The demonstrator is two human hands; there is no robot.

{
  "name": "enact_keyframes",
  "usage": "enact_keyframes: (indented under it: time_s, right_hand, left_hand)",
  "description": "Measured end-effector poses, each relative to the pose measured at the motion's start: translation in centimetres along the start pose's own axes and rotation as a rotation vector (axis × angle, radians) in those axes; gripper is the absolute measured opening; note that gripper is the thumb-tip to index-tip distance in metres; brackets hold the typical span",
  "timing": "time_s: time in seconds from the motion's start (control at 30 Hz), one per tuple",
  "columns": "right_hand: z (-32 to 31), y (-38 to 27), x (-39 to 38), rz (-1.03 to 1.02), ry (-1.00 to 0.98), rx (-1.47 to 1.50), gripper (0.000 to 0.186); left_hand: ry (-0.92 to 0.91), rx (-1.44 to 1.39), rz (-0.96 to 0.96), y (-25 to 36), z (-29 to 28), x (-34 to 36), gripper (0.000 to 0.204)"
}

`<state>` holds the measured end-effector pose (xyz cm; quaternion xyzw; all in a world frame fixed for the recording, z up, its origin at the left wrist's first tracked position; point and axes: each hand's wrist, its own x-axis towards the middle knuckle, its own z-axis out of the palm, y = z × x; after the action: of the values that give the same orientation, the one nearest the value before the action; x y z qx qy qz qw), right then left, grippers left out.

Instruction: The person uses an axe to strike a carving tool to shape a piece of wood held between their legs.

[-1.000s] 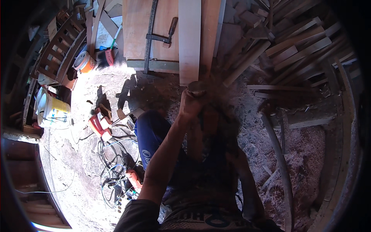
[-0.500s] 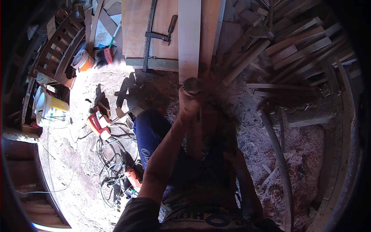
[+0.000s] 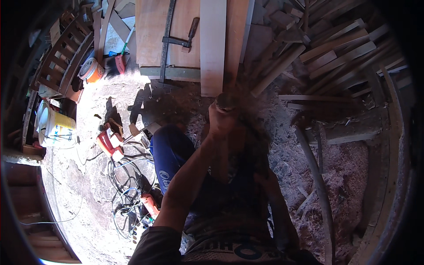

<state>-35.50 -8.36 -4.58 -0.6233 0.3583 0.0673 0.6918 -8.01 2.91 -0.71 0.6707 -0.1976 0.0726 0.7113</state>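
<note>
My left hand (image 3: 221, 121) is closed round an object with a dark, round top (image 3: 226, 101); its kind I cannot make out. It sits just off the near right corner of a long pale board (image 3: 213, 48). Between my legs, below the hand, is a brownish piece of wood (image 3: 235, 143), mostly in shadow. My right hand (image 3: 264, 179) is low by my right thigh, so dark that its fingers do not show. A bar clamp (image 3: 165, 42) with a dark handle lies on the wooden panel (image 3: 150, 33) left of the board.
Red power tools (image 3: 108, 143) and tangled cables (image 3: 121, 181) lie on the floor at my left. Beyond them stand a white bucket (image 3: 57, 128) and an orange bucket (image 3: 91, 70). Stacked timber (image 3: 340, 51) fills the far right, with shavings (image 3: 344, 176) and a curved pole (image 3: 319, 190) nearer.
My left hand and the dark object have moved slightly toward me and to the right, away from the pale board's end. The surroundings have shifted a little left in view.
</note>
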Motion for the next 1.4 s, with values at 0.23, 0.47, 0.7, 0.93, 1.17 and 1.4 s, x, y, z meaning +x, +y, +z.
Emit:
enact_keyframes:
  time_s: [0.23,0.47,0.7,0.93,1.17,1.4]
  right_hand:
    - [0.9,-1.9,-0.4,-0.140,0.050,0.160,0.047]
    - [1.1,-2.0,0.2,-0.074,-0.006,0.207,0.048]
    - [1.6,-1.7,0.2,-0.100,0.030,0.208,0.049]
    - [2.7,-11.2,-1.1,-0.231,-0.056,-0.051,0.053]
    - [6.5,-23.9,-1.8,-1.084,0.090,-0.845,0.059]
    - [5.6,-21.9,0.4,-0.951,-0.109,-1.121,0.061]
  left_hand:
    - [0.088,-0.254,-0.234,1.3,-2.7,0.7,0.006]
    - [0.005,-0.211,-0.203,0.6,-1.6,0.1,0.008]
    - [-0.120,-0.190,-0.171,-1.3,-0.6,0.3,0.007]
    - [0.028,-0.065,-0.189,-1.8,-0.5,0.1,0.011]
    - [-0.064,-0.116,-0.065,-1.3,-0.6,-1.6,0.015]
    - [-0.109,-0.245,-0.033,-1.6,-0.6,-4.4,0.023]
